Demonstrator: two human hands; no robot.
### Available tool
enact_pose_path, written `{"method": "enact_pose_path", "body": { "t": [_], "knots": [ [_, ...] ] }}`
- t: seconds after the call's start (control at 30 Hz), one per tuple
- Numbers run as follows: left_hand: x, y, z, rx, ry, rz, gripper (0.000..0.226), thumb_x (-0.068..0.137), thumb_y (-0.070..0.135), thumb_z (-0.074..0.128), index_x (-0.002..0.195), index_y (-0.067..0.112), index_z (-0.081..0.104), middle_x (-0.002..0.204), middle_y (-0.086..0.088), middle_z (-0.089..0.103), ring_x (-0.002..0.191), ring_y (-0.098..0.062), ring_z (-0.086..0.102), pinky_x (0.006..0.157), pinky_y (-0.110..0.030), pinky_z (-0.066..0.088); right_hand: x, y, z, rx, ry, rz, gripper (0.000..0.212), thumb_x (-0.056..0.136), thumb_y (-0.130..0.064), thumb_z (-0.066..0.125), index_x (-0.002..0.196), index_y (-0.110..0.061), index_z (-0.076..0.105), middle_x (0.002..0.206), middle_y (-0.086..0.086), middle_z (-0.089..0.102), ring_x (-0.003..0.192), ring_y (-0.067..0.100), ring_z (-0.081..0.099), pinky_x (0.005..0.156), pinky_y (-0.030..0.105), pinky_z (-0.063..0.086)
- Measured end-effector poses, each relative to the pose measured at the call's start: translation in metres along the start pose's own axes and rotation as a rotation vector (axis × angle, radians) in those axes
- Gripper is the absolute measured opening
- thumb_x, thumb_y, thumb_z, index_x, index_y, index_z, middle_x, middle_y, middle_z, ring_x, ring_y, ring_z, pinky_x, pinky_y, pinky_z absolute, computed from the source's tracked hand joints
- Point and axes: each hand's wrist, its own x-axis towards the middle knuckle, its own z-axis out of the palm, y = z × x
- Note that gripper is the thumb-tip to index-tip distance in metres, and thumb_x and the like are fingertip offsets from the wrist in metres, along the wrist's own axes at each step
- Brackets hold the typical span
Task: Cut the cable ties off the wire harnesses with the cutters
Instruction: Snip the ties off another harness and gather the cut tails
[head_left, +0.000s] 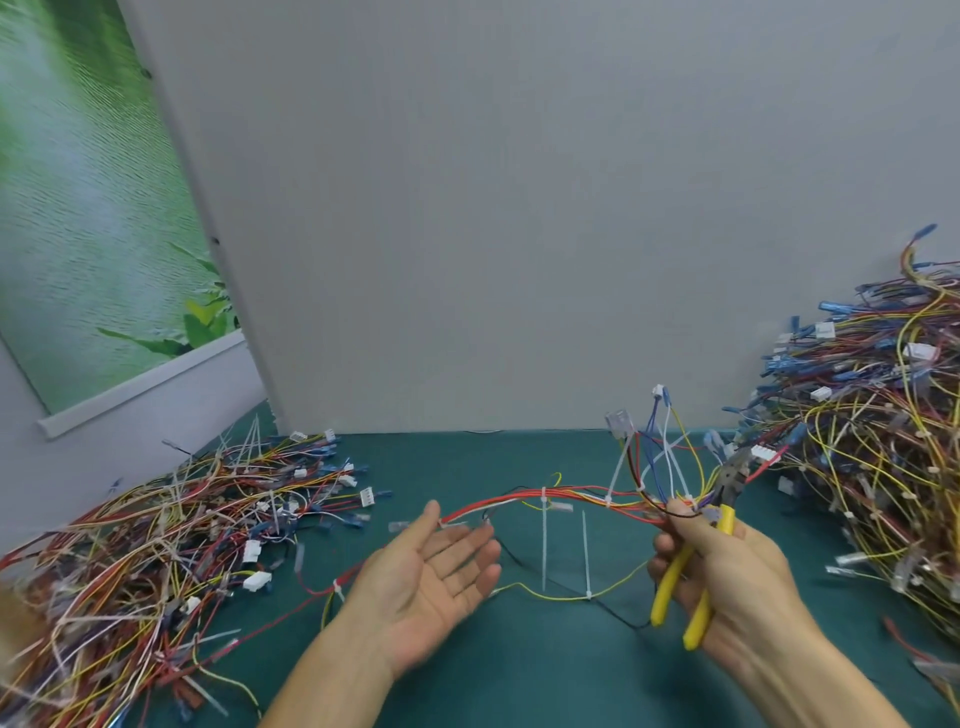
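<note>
A wire harness (545, 499) of red, yellow, white and blue wires stretches above the green table between my two hands. White cable ties (544, 540) hang down from it, with another tie (586, 556) on a yellow wire below. My right hand (727, 566) grips the yellow-handled cutters (691, 582) and pinches the harness's right end, where connectors fan upward. The cutters' dark jaws (732, 475) point up and right. My left hand (436, 577) lies palm up with straight fingers under the harness's left end, and wires rest across its fingertips.
A heap of wire harnesses (156, 551) covers the table's left side. A taller heap (883, 441) rises at the right against the grey wall. The green table mat (545, 675) shows between them. A green poster (88, 208) hangs at the left.
</note>
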Motion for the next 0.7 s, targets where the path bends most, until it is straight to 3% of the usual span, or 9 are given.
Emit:
{"method": "enact_pose_path", "body": {
  "t": [0.13,0.23,0.43,0.53,0.7],
  "knots": [
    [0.005,0.002,-0.012,-0.123,0.031,0.054,0.034,0.094,0.029,0.055,0.098,-0.004,0.06,0.09,-0.021,0.072,0.081,-0.031,0.067,0.058,-0.04,0.06,0.003,-0.003,-0.002,-0.008,0.014,-0.011,0.012,0.091,-0.004,0.06,0.08,-0.006,0.059,0.059,0.006,0.061,0.042,0.011,0.053,0.04,0.023,0.046],
    [0.006,0.009,-0.014,-0.139,0.031,0.125,0.025,0.097,0.02,0.05,0.091,-0.003,0.059,0.083,-0.022,0.072,0.072,-0.03,0.07,0.057,-0.04,0.06,0.004,-0.005,-0.004,-0.013,0.029,-0.025,0.011,0.091,-0.004,0.06,0.08,-0.006,0.059,0.06,0.006,0.06,0.042,0.01,0.053,0.039,0.024,0.046],
    [0.007,0.018,-0.013,0.27,-0.001,0.386,0.015,0.099,0.008,0.044,0.107,0.003,0.057,0.095,-0.013,0.074,0.078,-0.025,0.072,0.063,-0.032,0.059,0.008,-0.01,-0.008,-0.009,0.059,-0.064,0.013,0.092,-0.004,0.059,0.08,-0.008,0.059,0.059,0.005,0.06,0.041,0.01,0.053,0.038,0.023,0.046],
    [0.01,0.015,-0.015,0.391,0.019,0.377,0.016,0.098,0.008,0.048,0.11,0.005,0.057,0.096,-0.012,0.075,0.077,-0.023,0.072,0.063,-0.03,0.058,0.01,-0.011,-0.011,-0.033,0.091,-0.095,0.017,0.093,-0.002,0.058,0.077,-0.009,0.057,0.064,0.006,0.056,0.04,0.008,0.051,0.037,0.021,0.045],
    [0.02,0.016,-0.022,0.169,0.043,0.278,0.016,0.097,0.008,0.048,0.096,0.002,0.063,0.085,-0.011,0.074,0.071,-0.021,0.072,0.066,-0.034,0.059,0.013,-0.013,-0.014,-0.064,0.124,-0.12,0.022,0.094,-0.004,0.056,0.073,-0.01,0.056,0.064,0.006,0.054,0.038,0.005,0.048,0.036,0.019,0.043]
  ]
}}
